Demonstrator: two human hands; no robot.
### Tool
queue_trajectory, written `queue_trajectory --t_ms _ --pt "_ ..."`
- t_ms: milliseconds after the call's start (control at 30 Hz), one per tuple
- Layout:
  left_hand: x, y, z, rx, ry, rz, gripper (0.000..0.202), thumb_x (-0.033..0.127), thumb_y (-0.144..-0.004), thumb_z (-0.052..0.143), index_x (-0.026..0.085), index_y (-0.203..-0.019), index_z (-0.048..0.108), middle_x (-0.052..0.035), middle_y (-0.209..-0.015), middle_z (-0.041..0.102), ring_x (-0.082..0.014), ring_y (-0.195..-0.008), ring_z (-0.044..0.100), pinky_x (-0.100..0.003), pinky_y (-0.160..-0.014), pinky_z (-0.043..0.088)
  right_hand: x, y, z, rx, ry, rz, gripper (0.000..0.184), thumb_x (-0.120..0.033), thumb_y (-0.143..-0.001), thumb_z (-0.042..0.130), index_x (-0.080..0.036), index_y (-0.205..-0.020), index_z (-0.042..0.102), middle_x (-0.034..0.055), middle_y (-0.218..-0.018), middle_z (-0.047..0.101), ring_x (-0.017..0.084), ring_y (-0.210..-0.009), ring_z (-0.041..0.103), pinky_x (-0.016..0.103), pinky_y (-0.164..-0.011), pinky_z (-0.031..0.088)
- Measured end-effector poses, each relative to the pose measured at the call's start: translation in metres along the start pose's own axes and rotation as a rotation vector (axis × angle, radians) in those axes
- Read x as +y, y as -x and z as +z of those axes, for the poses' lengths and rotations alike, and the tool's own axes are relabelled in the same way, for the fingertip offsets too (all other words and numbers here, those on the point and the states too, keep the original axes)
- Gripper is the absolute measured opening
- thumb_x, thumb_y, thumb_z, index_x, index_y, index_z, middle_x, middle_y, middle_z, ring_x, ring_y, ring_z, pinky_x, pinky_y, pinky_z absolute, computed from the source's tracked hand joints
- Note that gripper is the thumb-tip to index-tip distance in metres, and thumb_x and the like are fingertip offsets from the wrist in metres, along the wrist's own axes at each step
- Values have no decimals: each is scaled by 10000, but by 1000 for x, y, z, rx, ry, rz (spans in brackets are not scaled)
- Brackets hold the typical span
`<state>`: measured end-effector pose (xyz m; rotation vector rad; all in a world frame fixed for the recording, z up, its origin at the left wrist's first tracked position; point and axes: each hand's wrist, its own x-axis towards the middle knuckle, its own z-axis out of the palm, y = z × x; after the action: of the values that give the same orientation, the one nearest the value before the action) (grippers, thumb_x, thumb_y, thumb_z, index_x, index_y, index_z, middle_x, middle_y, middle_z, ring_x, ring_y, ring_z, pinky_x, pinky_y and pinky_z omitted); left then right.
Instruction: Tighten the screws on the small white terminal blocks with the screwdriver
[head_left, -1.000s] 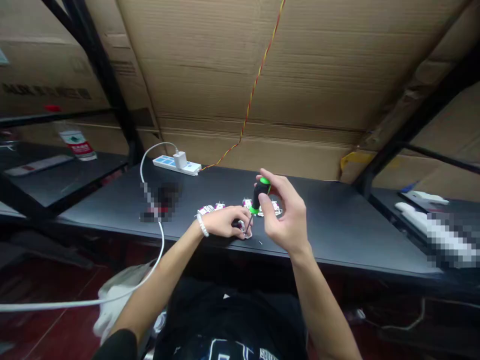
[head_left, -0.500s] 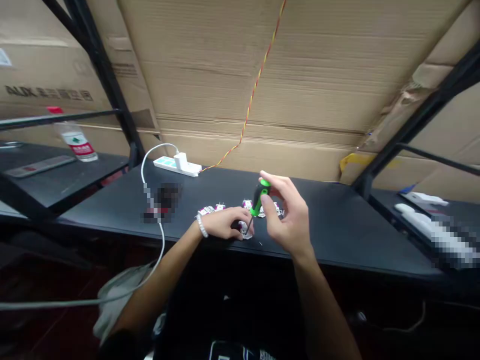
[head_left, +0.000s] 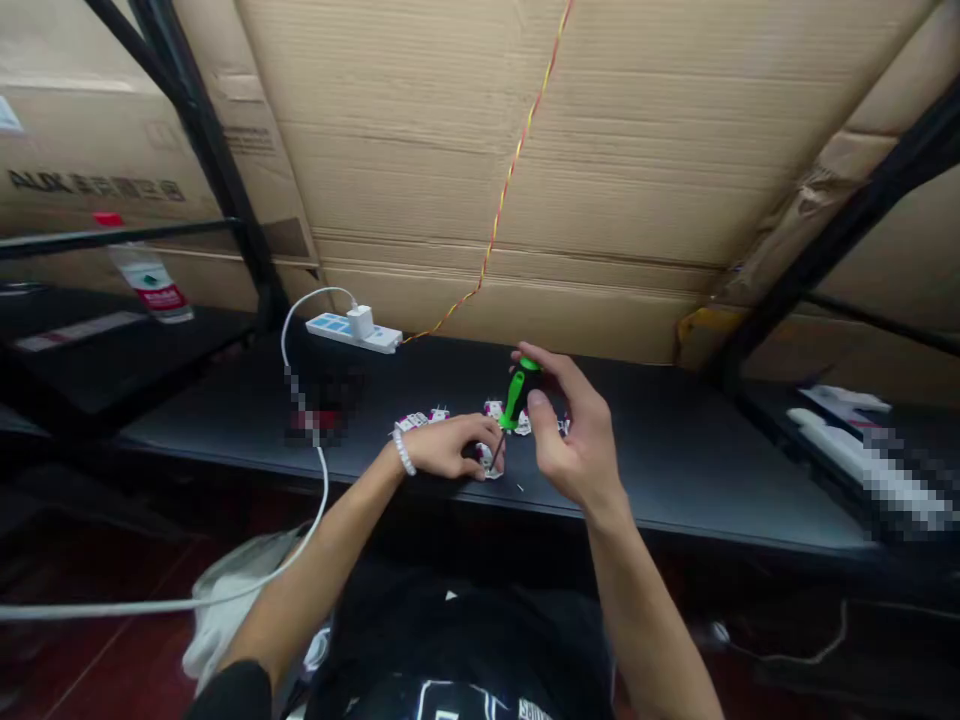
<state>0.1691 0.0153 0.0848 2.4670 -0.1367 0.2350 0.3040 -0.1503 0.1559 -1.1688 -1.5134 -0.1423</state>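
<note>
My right hand [head_left: 574, 430] grips a green and black screwdriver [head_left: 517, 393] by its handle, with the shaft tilted down and to the left. The screwdriver's tip meets a small white part [head_left: 493, 465] near the front edge of the table. Curled around that white part, my left hand [head_left: 454, 447] pins it against the table; its fingers hide much of it. Behind my hands lie several small white and purple plug-like parts [head_left: 493, 409], some with metal prongs. A tiny screw-like piece [head_left: 520, 488] rests just right of the white part.
A white power strip [head_left: 345, 330] with a plugged-in charger [head_left: 361, 320] sits at the back left. Its white cable [head_left: 324, 490] hangs over the front edge. Black shelf posts [head_left: 217, 170] flank the dark table [head_left: 675, 460]. A bottle [head_left: 156, 285] stands on the left shelf.
The screwdriver handle has turned slightly in my right hand, and its fingers have shifted a little. My left hand stays on the white part. The picture is brighter.
</note>
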Motion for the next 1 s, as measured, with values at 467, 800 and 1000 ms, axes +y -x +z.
queue_trajectory --t_ms 467,800,1000 --pt "6 -1 -1 17 39 22 107 106 -863 816 195 -921 803 -56 -1087 753 -221 -1101 686 -321 -1064 500 12 5 4 23 -116 6 480 -176 -1022 565 -304 -1482 607 110 -1401 675 276 -1229 719 485 -1044 628" --pt "7 -3 -1 1 47 35 70 150 -907 794 196 -857 779 -47 -1082 730 -191 -1058 695 -282 -1027 501 8 7 -8 112 -188 8 444 -210 -1015 615 -296 -1449 645 108 -1374 690 283 -1198 741 517 -1080 615" --pt "13 -2 -2 -8 -11 -29 88 136 -910 773 190 -843 753 -48 -1123 740 -200 -1041 703 -303 -1018 488 8 14 -23 192 -196 41 429 -212 -1004 648 -292 -1425 668 105 -1350 706 288 -1167 759 512 -1054 627"
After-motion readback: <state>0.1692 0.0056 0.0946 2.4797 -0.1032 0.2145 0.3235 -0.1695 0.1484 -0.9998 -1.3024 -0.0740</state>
